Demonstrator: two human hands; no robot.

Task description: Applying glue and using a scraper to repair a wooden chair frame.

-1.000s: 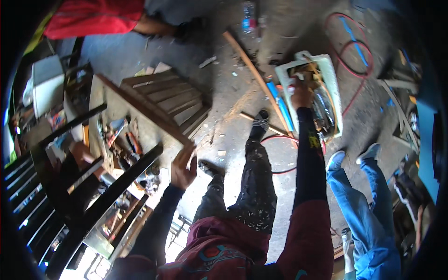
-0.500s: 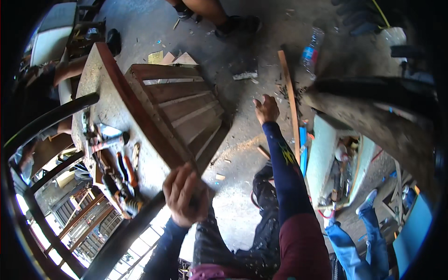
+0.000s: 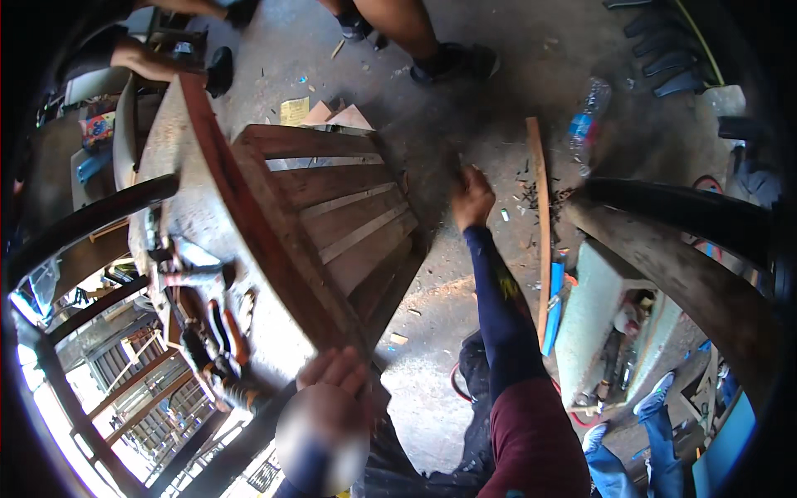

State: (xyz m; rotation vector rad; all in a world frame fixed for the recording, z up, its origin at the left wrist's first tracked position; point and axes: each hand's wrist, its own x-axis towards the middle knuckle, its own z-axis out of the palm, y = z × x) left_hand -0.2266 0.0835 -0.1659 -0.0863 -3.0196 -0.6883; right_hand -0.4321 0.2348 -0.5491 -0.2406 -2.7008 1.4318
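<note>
My left hand (image 3: 330,390), partly blurred, curls its fingers over where the red-edged board (image 3: 237,199) meets a dark bar (image 3: 217,456); what exactly it grips is unclear. My right hand (image 3: 473,199) reaches forward beside the slatted wooden panel (image 3: 349,216), fingers curled; whatever they hold is lost against the dark floor. Pliers and other hand tools (image 3: 220,328) lie on the pale surface left of the board. A long wood strip (image 3: 540,207) lies on the floor right of my right arm.
Other people's legs (image 3: 398,33) show at the top and upper left, jeans (image 3: 664,452) at lower right. A plastic bottle (image 3: 588,124), a pale box (image 3: 573,324) with items inside and a thick beam (image 3: 664,257) are on the right. Black railings (image 3: 100,199) cross the left.
The view has swung. My right hand has left the pale box for the space beside the slatted panel, and its spread fingers have since curled. My left hand sits lower in view.
</note>
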